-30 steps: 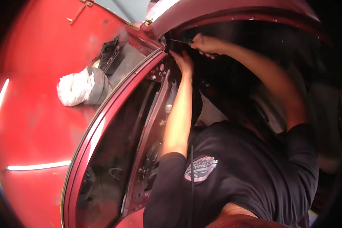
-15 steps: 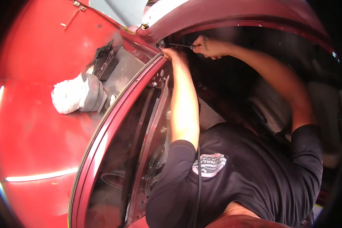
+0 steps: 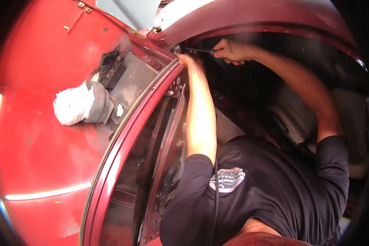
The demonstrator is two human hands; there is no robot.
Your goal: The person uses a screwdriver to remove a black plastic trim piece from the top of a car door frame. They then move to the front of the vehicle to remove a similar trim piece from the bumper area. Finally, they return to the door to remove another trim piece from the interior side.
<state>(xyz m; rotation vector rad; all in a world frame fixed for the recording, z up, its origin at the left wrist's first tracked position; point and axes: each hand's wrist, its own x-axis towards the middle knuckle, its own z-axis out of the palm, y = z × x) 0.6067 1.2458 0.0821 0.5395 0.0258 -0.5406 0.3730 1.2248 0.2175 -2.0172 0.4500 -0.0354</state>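
My right hand (image 3: pixel 233 52) is closed round the handle of a thin-shafted screwdriver (image 3: pixel 199 50) in the dark gap of the car's door opening. Its shaft points left to the corner where the maroon door (image 3: pixel 110 162) meets the body. At that corner, just below the tool's tip, is my left hand (image 3: pixel 187 60). Its fingers are bent in against the door's front end; what they grip is hidden. The tip of the screwdriver is lost in shadow beside the left fingers.
The door stands open along my left arm, its glass (image 3: pixel 129 192) and bare inner panel showing. Beyond it is a red panel (image 3: pixel 33 151) with a white-wrapped mirror (image 3: pixel 76 104). The maroon roof edge (image 3: pixel 250 18) arches above; a dark cord (image 3: pixel 216 201) hangs over my shirt.
My right hand has shifted slightly right with the screwdriver. The left hand stays at the door corner. The door and the wrapped mirror sit slightly differently in view.
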